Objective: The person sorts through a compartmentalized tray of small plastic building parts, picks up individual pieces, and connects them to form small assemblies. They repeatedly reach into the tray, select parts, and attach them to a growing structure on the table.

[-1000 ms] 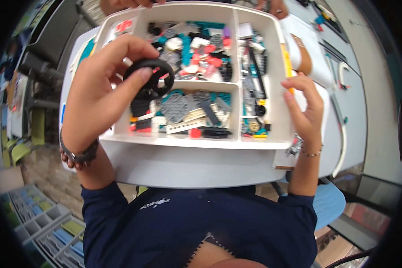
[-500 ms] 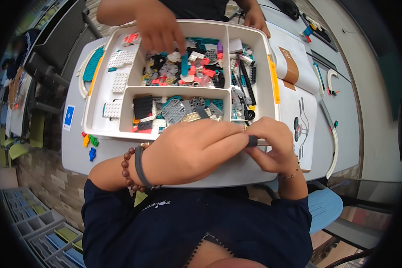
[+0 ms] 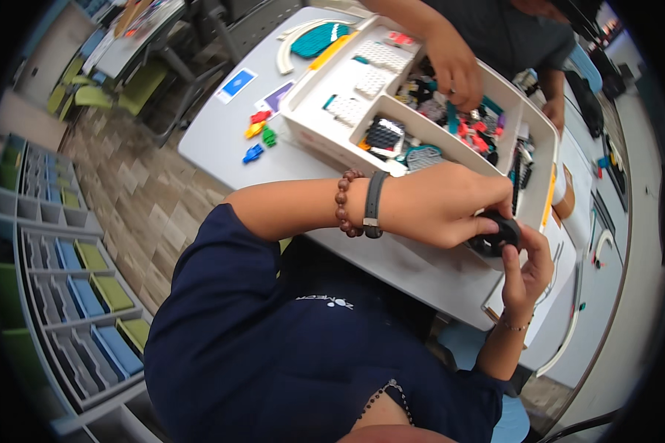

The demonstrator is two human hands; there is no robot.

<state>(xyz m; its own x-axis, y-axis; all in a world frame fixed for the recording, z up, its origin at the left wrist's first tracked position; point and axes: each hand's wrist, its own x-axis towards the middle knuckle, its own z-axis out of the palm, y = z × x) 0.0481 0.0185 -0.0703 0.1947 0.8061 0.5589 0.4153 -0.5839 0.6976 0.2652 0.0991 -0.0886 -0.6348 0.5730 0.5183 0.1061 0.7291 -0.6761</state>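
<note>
Black wheel: one, held between the person's two hands, seen against the near right part of the parts tray; partly covered by fingers.
Left hand: reaches across from the left, thumb and fingers pinching the wheel's left side.
Right hand: thumb and forefinger bent onto the wheel's right rim, pinching it; palm turned inward.
Left wrist: brown bead bracelet and dark wristband, side by side.
Parts tray: white, divided, set slantwise on the pale table; yellow clips on two sides.
Tray, left compartment: white studded plates, in a row.
Tray, near middle compartment: black studded piece and mixed parts, some hidden by the left hand.
Tray, far middle compartment: mixed white, coral, teal and black parts; a co-worker's hand dips in, its fingertips hidden among them.
Table, left edge: red, yellow, green and blue small pieces, clustered; blue-and-white card and purple card nearby.
Table, far left corner: teal panel beside a white curved piece.
Table, right: open booklet with a brown patch.
Floor, left: drawer unit with blue and green trays.
</note>
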